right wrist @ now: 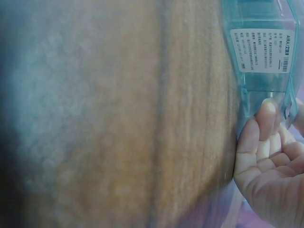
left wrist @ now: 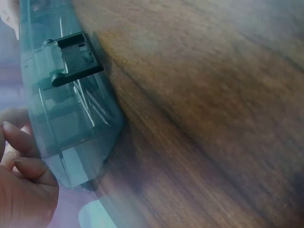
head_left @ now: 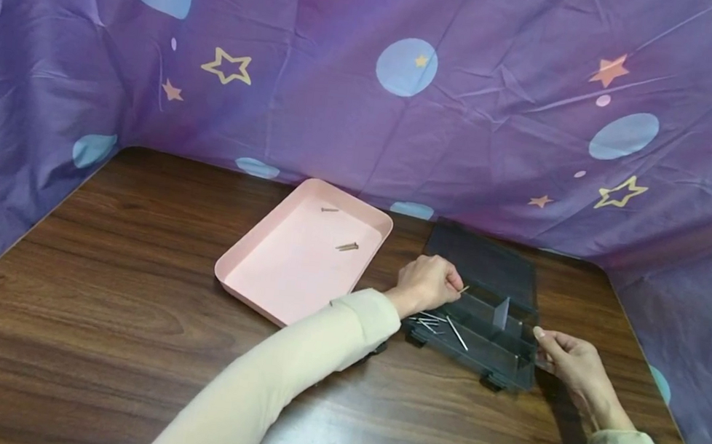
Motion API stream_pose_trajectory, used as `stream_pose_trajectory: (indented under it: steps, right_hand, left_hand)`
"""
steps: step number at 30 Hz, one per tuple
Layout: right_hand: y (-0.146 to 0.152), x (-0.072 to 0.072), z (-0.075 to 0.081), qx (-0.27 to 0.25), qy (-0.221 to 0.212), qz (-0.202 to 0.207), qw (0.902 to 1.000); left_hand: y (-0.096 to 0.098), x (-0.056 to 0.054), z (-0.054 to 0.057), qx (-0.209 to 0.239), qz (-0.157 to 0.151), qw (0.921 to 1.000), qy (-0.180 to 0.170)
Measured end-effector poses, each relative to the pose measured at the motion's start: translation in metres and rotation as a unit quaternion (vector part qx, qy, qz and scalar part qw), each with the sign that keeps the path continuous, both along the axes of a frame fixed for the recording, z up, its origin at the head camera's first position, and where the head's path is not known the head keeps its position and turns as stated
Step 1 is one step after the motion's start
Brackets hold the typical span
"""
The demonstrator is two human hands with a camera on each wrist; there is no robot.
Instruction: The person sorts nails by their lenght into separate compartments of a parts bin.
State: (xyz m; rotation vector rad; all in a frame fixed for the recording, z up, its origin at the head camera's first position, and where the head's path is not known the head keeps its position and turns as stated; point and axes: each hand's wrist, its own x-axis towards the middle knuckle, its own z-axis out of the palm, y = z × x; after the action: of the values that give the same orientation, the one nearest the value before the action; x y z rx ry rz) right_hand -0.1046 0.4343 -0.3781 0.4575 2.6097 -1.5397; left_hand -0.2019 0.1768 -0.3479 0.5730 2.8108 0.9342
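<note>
A person's hands work at a translucent compartment box (head_left: 454, 361) on the tabletop (head_left: 121, 312).
The left hand (head_left: 427, 283), fingertips brought together, pinches a thin brass-coloured fastener (head_left: 465, 289) above the box's rear left; the right hand (head_left: 574, 360), fingers curled, grips the box's right end. Silver nails (head_left: 457, 333) lie in the box's front left; left of the box sits a pink tray (head_left: 272, 264) holding small screws (head_left: 347, 247).

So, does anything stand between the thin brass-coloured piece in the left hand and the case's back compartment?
Nothing visible does. The left hand pinches the thin brass-coloured piece over the open case; its lid is folded back. The upright divider stands to the right, out of line.
</note>
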Motion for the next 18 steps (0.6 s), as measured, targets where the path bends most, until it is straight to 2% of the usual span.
stream_pose_trajectory:
  steps: [9, 18]
  right_hand:
    - [0.0009, -0.0001, -0.0015, -0.035, 0.014, -0.004, 0.9993]
    - [0.0004, 0.0007, -0.0018, -0.029, 0.018, -0.004, 0.9994]
  left_hand:
    - [0.0003, 0.0004, -0.0032, 0.000, -0.006, 0.9996, 0.026]
    - [-0.0017, 0.0012, -0.0045, 0.001, -0.017, 0.9992, 0.037]
